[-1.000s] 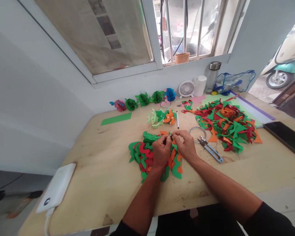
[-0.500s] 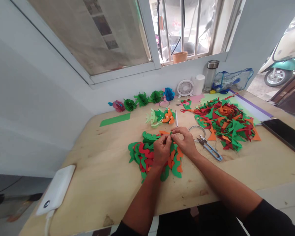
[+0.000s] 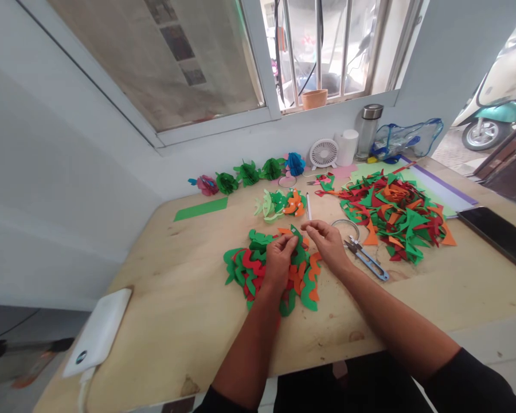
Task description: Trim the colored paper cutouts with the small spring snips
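My left hand (image 3: pixel 281 253) pinches a green paper piece (image 3: pixel 300 246) that has a small pale spot near its top. Just right of that piece is my right hand (image 3: pixel 325 240), its thumb and fingertips pressed together; anything between them is too small to make out. Under and around my left hand lies a pile of wavy green, red and orange cut pieces (image 3: pixel 251 267). Behind it sit light green and orange pieces with white spots (image 3: pixel 295 203). Blue thread snips (image 3: pixel 370 263) and a roll of tape (image 3: pixel 344 222) rest right of my right hand.
A heap of red, green and orange scraps (image 3: pixel 406 221) covers the right side near a phone (image 3: pixel 499 235). Folded paper shapes (image 3: pixel 247 173), a small fan (image 3: pixel 324 154) and a bottle (image 3: pixel 368 133) line the wall. A white power bank (image 3: pixel 98 332) lies at left.
My hands have moved apart. My right hand has come away from the green piece, which now shows more fully in my left hand.
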Available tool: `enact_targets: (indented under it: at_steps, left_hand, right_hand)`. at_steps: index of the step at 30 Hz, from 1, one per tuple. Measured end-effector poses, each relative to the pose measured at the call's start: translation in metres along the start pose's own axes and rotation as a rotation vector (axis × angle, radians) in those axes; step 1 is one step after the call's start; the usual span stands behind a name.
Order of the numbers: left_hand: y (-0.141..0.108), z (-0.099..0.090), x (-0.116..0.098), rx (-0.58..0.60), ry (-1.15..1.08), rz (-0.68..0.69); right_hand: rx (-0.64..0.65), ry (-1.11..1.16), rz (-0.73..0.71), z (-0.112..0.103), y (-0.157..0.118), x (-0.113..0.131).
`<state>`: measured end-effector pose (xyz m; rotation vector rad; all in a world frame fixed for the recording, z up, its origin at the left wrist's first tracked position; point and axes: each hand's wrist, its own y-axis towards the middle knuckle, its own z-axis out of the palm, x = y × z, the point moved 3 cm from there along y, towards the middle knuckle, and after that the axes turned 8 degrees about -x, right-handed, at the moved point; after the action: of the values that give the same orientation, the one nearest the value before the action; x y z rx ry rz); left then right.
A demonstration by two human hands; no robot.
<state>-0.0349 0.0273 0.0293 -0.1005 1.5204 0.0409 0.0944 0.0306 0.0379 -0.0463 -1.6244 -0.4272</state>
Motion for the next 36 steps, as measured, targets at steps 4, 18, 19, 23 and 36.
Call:
enact_targets:
  at_steps: [4, 18, 19, 23, 36]
  left_hand:
    - [0.004, -0.001, 0.005, -0.026, -0.106, -0.030]
    - [0.006, -0.005, 0.009, -0.144, -0.160, -0.009]
    - [0.006, -0.005, 0.007, -0.173, -0.145, -0.008]
    - [0.005, -0.009, 0.001, -0.255, -0.087, 0.003]
    - [0.004, -0.004, 0.000, -0.095, 0.039, 0.151]
  right_hand:
    - [0.033, -0.049, 0.001, 0.001, 0.001, -0.003]
    - [0.059, -0.202, -0.185, 0.004, -0.003, -0.008]
    - [0.061, -0.200, -0.187, 0.004, -0.003, -0.008]
    - [0.074, -0.114, -0.109, 0.006, -0.004, -0.007]
    - [0.116, 0.087, 0.065, 0.008, -0.006, -0.003]
